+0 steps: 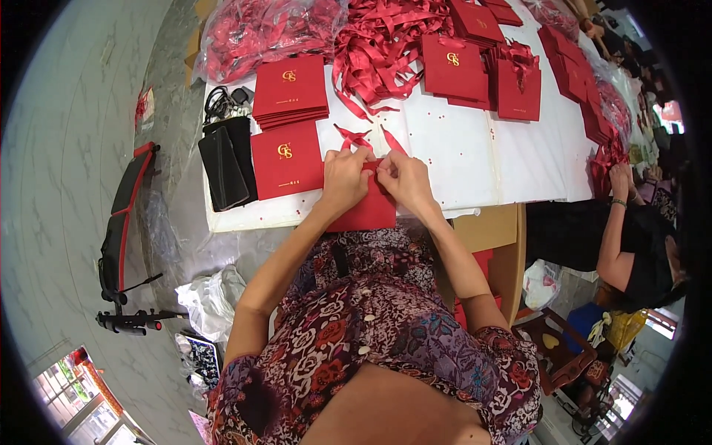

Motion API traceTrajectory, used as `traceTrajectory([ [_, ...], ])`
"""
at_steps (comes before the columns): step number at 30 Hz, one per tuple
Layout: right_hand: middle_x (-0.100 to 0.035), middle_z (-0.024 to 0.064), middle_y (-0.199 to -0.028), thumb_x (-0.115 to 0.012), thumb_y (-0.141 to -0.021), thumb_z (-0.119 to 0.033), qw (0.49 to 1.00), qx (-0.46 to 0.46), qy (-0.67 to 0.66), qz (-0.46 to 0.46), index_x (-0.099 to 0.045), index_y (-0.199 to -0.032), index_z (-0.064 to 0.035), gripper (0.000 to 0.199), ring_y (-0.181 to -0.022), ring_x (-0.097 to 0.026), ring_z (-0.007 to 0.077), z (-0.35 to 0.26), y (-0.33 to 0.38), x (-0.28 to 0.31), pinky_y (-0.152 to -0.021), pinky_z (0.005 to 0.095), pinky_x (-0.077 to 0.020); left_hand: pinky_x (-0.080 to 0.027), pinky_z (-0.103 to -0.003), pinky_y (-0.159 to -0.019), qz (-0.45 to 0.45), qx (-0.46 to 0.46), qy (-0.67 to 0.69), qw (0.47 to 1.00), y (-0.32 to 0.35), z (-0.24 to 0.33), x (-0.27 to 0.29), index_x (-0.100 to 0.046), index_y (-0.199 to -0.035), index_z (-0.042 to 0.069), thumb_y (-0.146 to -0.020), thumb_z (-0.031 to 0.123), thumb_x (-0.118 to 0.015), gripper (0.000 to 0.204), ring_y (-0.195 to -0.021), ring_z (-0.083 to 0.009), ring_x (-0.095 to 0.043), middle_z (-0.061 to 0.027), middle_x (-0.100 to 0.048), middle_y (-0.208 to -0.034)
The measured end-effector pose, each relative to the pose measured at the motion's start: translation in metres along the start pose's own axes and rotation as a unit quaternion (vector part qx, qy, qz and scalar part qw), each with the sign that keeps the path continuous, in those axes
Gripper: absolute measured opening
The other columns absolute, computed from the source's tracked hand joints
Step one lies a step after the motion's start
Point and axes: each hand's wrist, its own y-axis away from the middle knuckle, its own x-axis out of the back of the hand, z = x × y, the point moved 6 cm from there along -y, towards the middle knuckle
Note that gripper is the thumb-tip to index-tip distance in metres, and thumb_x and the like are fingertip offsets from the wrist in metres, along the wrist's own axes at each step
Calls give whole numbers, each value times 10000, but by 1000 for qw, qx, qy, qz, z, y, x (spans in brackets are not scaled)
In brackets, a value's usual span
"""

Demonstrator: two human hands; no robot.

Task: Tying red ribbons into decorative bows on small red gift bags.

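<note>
Holding a red bag (363, 213) at the near edge of the white table (460, 167), probably for bringing the top within easy reach of both hands. Pinching narrowly with the left hand (345, 180) at the bag's upper left and with the right hand (406, 184) at its upper right, apparently steadying the top from both sides, though being unable to tell about anything caught between the fingertips. Trailing red ribbon ends (393, 139) on the table just beyond the hands. Keeping a flat emblem-marked bag (289, 169) on the table's left part, with a bag stack (291, 90) behind, perhaps handy for the left hand. Heaping loose ribbons (378, 44) at the table's far middle, seemingly for easy drawing, and gathering beribboned bags (519, 96) farther right, likely for keeping both sorts apart
</note>
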Motion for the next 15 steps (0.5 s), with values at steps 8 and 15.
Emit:
traceTrajectory([
  [8, -671, 84, -672, -717, -794, -131, 986, -89, -139, 14, -667, -810, -11, 131, -594, -645, 164, 26, 2, -12, -583, 292, -510, -385, -392, -788, 62, -56, -64, 994, 9, 27, 5, -634, -935, 92, -743, 3, -682, 217, -796, -262, -605, -59, -666, -794],
  [15, -653, 73, -646, -772, -805, -184, 995, -1, -92, 37, -656, -798, -39, 186, -575, -634, 159, 8, 7, 0, -566, 282, -498, -392, -396, -779, 45, -42, -15, 998, 5, 19, 11, -666, -913, 91, -798, 38, -644, 129, -801, -261, -606, -55, -663, -789],
])
